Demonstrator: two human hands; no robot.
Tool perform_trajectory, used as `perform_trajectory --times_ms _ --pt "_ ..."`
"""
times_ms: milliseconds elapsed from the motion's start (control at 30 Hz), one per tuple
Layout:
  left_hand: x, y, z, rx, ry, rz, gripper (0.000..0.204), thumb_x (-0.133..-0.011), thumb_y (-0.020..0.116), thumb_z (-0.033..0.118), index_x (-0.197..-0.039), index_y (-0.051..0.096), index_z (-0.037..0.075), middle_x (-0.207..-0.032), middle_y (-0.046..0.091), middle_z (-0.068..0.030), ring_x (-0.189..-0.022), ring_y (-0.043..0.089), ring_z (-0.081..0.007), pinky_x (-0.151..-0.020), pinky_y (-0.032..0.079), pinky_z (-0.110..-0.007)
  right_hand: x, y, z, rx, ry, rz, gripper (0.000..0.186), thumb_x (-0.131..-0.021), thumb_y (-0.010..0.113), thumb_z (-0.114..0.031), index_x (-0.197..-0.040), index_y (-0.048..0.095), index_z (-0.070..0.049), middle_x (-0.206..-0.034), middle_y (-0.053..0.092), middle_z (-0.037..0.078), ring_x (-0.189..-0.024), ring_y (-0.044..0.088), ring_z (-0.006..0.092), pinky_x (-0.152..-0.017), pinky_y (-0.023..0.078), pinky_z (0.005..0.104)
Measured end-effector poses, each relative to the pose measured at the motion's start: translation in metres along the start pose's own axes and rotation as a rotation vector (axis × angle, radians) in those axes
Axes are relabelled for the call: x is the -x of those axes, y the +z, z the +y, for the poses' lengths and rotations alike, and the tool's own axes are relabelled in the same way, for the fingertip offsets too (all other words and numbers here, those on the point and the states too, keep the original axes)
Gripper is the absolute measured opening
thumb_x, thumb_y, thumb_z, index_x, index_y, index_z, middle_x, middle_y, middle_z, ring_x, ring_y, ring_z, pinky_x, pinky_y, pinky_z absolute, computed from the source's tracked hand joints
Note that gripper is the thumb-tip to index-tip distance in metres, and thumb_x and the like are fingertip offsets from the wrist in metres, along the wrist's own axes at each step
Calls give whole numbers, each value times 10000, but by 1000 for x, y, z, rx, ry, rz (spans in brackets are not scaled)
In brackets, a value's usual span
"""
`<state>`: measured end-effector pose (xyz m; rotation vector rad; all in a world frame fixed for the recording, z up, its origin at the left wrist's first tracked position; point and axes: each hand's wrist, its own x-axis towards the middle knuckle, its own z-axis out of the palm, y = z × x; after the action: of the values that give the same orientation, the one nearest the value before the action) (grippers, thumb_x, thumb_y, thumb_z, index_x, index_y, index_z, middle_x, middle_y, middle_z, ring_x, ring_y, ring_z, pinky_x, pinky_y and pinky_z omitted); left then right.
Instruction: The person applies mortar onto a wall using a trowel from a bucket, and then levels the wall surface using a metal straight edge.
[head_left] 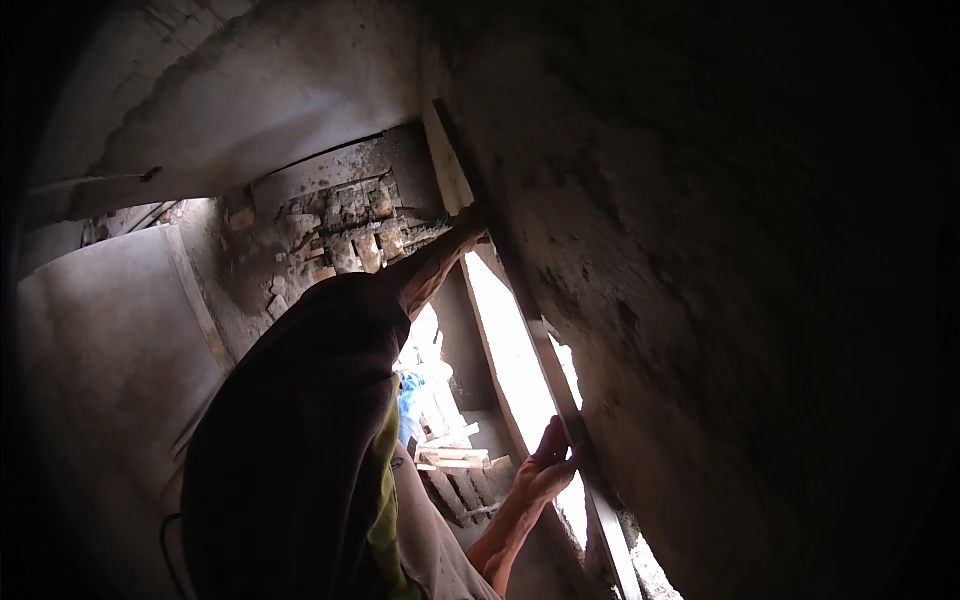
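A long, narrow straight bar [545, 350], dark above and shiny near its lower end, runs slanting along the rough dark wall [680, 300]. My left hand [477, 225] grips its upper part, the arm in a dark sleeve [300, 400] stretched out across the view. Lower down, my right hand [552, 462] is closed around the bar's edge, thumb pointing up. The bar hides some of the fingers of both hands. Bright light shows on both sides of the bar through a tall opening [505, 340]. My light trousers [430, 525] show between the arms.
Broken masonry [350, 230] with exposed brick lies beyond my left arm. A pale panel or wall [120, 310] stands at the left. Past my trousers are pallet-like wooden slats [465, 490], pale boards [450, 457] and something blue [409, 405]. A thin rod [95, 182] sticks out at upper left.
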<state>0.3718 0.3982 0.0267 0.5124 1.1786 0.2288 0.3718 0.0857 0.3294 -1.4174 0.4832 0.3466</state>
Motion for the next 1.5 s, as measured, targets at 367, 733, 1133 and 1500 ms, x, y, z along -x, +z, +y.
perform_trajectory --times_ms 367,733,1133,1500 --pt "5 -2 -50 132 -56 -74 448 -927 487 270 -1344 340 194 -878 623 -88 -739 637 -234 -643 546 -426 10 4 -5 108 -133 45 463 -876 582 -315 -1084 535 96 -1030 587 166 -950 588 274 -861 531 336" --pt "-42 2 -45 108 233 -10 242 -891 525 212 -1107 472 117 -781 601 -51 -553 576 -138 -450 492 -272 13 34 -8 158 -192 6 394 -873 575 -267 -1008 567 103 -1018 582 172 -953 585 264 -851 530 334" --pt "-7 16 -33 -279 456 272 374 -821 561 316 -1126 578 100 -810 642 -135 -769 628 -206 -637 481 -361 14 23 -7 45 -159 62 419 -903 536 -261 -1039 536 135 -1009 592 229 -961 597 315 -900 524 366" --pt "78 47 -25 -119 268 211 452 -852 520 347 -1215 515 78 -1074 612 -197 -1024 592 -310 -828 481 -391 41 0 -65 130 -246 113 368 -863 576 -295 -921 611 67 -894 616 172 -855 614 261 -819 534 315"
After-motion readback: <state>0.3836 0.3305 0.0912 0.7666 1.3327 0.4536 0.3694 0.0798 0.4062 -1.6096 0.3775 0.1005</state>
